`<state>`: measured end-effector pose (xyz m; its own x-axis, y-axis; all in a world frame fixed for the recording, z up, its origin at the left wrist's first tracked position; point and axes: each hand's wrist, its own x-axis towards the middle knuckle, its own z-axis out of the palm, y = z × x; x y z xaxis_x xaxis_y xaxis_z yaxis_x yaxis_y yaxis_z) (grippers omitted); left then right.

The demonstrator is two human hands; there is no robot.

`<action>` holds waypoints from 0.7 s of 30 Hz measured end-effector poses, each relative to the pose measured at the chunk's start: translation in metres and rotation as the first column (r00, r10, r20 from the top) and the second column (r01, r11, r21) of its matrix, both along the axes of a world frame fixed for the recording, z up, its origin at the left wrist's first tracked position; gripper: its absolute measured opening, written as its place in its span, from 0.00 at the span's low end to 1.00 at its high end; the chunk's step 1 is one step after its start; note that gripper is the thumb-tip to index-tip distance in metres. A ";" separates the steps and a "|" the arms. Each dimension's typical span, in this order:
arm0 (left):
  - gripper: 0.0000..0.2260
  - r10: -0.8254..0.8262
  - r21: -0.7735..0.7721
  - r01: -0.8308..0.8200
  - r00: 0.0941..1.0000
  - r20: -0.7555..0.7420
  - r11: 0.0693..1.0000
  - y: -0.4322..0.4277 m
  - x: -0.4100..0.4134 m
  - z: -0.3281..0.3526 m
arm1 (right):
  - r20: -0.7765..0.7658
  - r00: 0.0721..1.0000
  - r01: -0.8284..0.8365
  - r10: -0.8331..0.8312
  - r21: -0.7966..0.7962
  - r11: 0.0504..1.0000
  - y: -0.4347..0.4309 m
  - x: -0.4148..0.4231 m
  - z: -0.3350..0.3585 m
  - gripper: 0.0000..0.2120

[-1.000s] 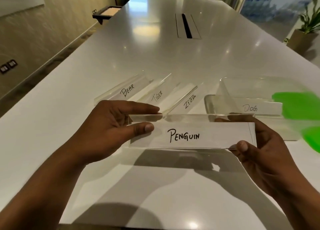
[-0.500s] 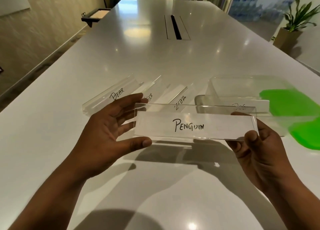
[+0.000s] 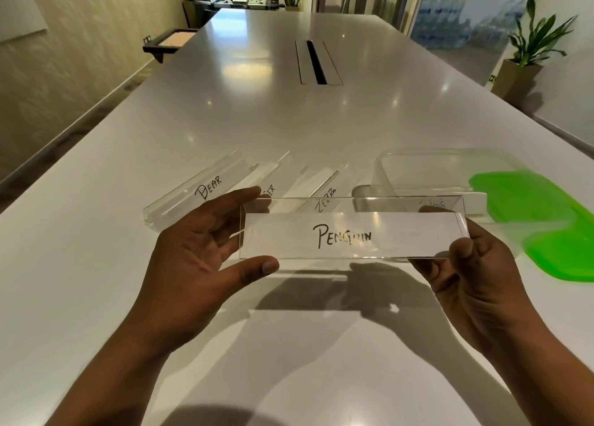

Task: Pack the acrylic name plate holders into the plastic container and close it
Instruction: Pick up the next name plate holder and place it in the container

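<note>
A clear acrylic holder marked PENGUIN (image 3: 353, 236) hangs level above the white table (image 3: 289, 130). My right hand (image 3: 472, 284) pinches its right end. My left hand (image 3: 199, 265) is at its left end with fingers spread, thumb just under the lower edge. Behind lie three holders side by side: BEAR (image 3: 205, 189), TIGER (image 3: 283, 175) partly hidden by my fingers, and ZEBRA (image 3: 324, 194). The clear plastic container (image 3: 434, 165) stands at right with a DOG holder (image 3: 432, 204) seemingly inside. Its green lid (image 3: 530, 220) lies beside it.
A cable slot (image 3: 316, 62) runs along the table's middle far ahead. The table's left edge drops to a floor strip and wall. A potted plant (image 3: 527, 56) stands beyond the right edge. A dark tray (image 3: 167, 41) sticks out at the far left.
The PENGUIN holder has risen and shifted right toward the container. My left hand has loosened from a pinch to spread fingers; my right hand keeps its hold.
</note>
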<state>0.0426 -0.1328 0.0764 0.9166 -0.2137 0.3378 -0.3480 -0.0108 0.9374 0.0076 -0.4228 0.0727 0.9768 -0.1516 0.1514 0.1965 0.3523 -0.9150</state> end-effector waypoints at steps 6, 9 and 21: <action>0.31 0.021 0.009 -0.021 1.000 0.008 1.000 0.002 0.000 0.000 | 0.005 1.000 -0.010 0.010 -0.012 1.000 0.000 0.002 0.001 0.34; 0.31 0.024 0.018 -0.025 1.000 0.019 1.000 0.003 0.001 0.001 | 0.009 1.000 -0.018 0.019 -0.018 1.000 0.001 0.004 0.000 0.34; 0.31 -0.003 -0.035 0.003 1.000 0.014 0.999 0.002 0.003 0.002 | -0.011 1.000 -0.018 0.018 0.005 1.000 0.000 0.006 0.000 0.35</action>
<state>0.0453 -0.1313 0.0786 0.9110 -0.2043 0.3581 -0.3614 0.0225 0.9321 0.0133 -0.4233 0.0722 0.9809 -0.1347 0.1401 0.1802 0.3601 -0.9153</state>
